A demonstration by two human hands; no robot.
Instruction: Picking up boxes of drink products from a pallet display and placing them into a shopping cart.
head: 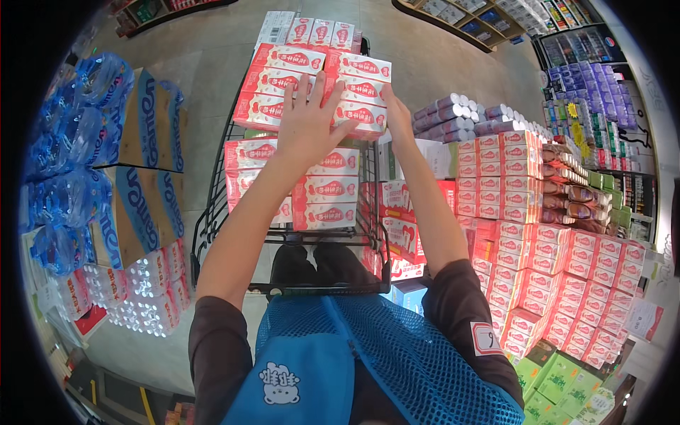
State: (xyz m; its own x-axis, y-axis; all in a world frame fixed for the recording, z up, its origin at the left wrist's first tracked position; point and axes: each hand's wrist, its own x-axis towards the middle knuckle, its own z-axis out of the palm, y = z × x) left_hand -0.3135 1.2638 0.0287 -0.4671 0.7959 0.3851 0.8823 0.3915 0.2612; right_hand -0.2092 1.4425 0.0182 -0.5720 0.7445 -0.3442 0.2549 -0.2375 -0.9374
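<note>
Red-and-white drink cartons (268,87) in shrink-wrapped packs fill a black wire shopping cart (212,183) in front of me. My left hand (309,119) lies with its fingers spread on top of the upper packs, across the line between two of them. At the right side of the upper right pack (361,114), my right hand (398,114) rests with its fingers against the edge. Lower packs (325,204) of the same cartons sit nearer to me in the cart, partly hidden by my left forearm. Further off stand more cartons (320,33) at the cart's far end.
Stacked cartons (510,191) of the same look rise close on the right, beside cylindrical packs (451,114). On the left are blue bottled-water packs (90,138) and cardboard cases (141,207). Shelves (467,18) stand beyond the grey floor.
</note>
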